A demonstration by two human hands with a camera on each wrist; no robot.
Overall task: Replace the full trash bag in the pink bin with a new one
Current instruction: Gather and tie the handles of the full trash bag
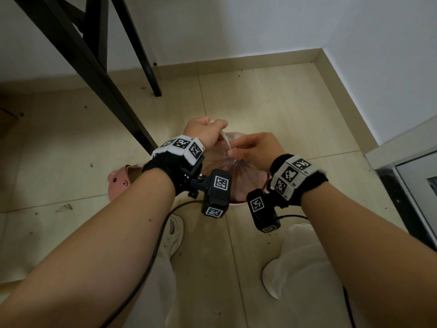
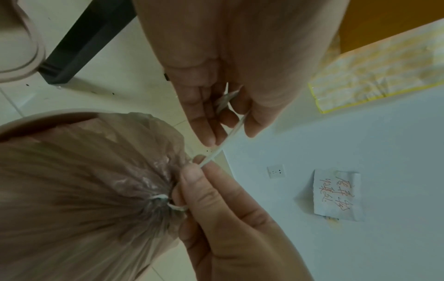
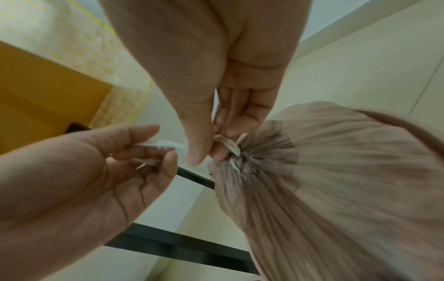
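The full trash bag (image 1: 238,178), thin pinkish translucent plastic, sits in the pink bin (image 1: 233,203) with its mouth gathered tight. A white drawstring (image 2: 227,139) runs taut from the bag's neck (image 2: 158,199) up between my hands. My left hand (image 1: 208,131) is above the bag and grips the free end of the string, fingers curled round it (image 3: 153,150). My right hand (image 1: 238,150) pinches the same string right at the gathered neck (image 3: 223,146). The bin's rim (image 2: 48,116) shows behind the bag; most of the bin is hidden by my wrists.
A black table leg (image 1: 111,95) slants down just left of the bin. A pink slipper (image 1: 119,182) lies on the tiled floor at the left. My white shoe (image 1: 173,233) stands near the bin. A wall corner and a door frame (image 1: 402,185) close off the right.
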